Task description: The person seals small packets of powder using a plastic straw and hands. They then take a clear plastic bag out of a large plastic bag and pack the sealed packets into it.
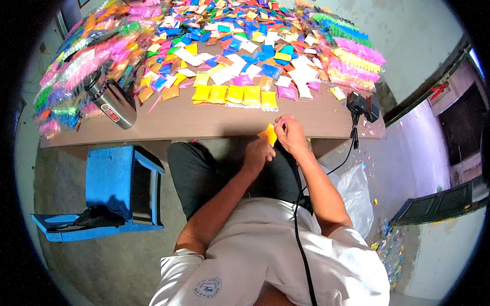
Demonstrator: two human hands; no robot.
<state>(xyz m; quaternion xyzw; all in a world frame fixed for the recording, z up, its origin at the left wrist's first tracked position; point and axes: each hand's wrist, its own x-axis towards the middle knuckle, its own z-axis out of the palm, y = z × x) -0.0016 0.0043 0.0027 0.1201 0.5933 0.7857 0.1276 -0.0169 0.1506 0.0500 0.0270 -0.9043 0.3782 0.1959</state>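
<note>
1. The yellow packet is up in both hands, by the near edge of the tabletop, right of its middle; one end points to the far edge and the other to the lap, so its long way seems to run near to far; fingers hide some of it.
2. The left hand pinches its near left part; the right hand has bent fingers pinching its far right side; a small pink thing shows there, too small to name.
3. The silver flask, near the left end, has a red label; the round blue badge on the white shirt has tiny writing; I cannot read either.
4. The tabletop is brown; a row of yellow packets sits past the hands; bright packets fill the back; big bundles lie at both sides; a black gadget with a cord is by the near right corner.
5. A blue stool stands left; a clear bag and scraps lie on the gray floor, right; the walls are pale.
</note>
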